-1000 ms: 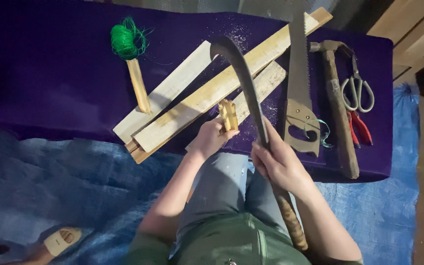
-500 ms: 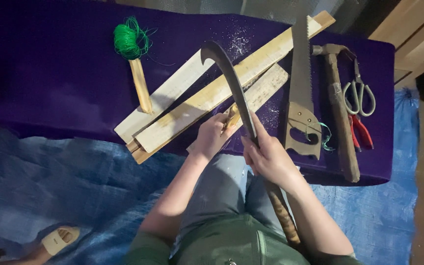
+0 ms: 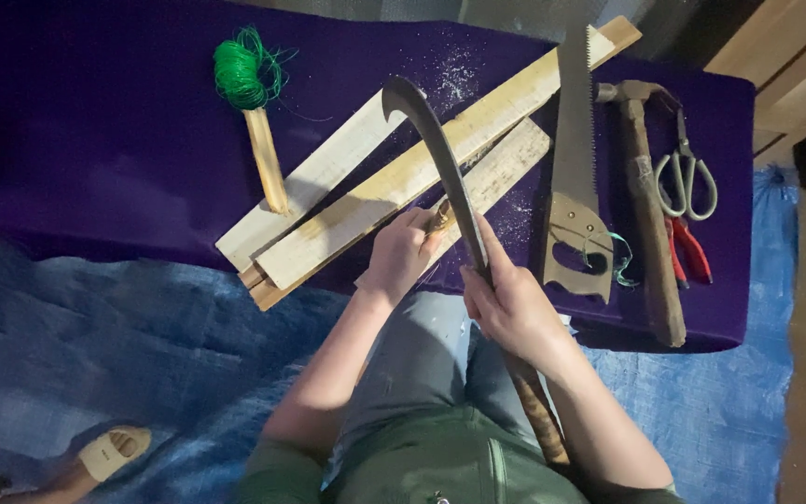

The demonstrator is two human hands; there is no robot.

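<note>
My right hand (image 3: 507,306) grips a long curved billhook (image 3: 441,161) low on its blade, its wrapped handle running back past my forearm. The hooked tip points away over the purple cloth (image 3: 104,140). My left hand (image 3: 397,252) holds a small piece of wood (image 3: 439,217) right against the blade's edge. Just beyond lie several pale wooden planks (image 3: 394,182) stacked at a slant, dusted with shavings.
A hand saw (image 3: 575,168), a hammer (image 3: 647,196), scissors (image 3: 686,175) and red-handled pliers (image 3: 690,250) lie at the right of the cloth. A stick wound with green twine (image 3: 246,84) lies at the left. Blue tarpaulin (image 3: 76,345) covers the floor; a sandalled foot (image 3: 112,452) shows at the lower left.
The billhook has slid left and slightly away, its blade now resting against the small piece of wood. My left hand has closed more tightly over that piece.
</note>
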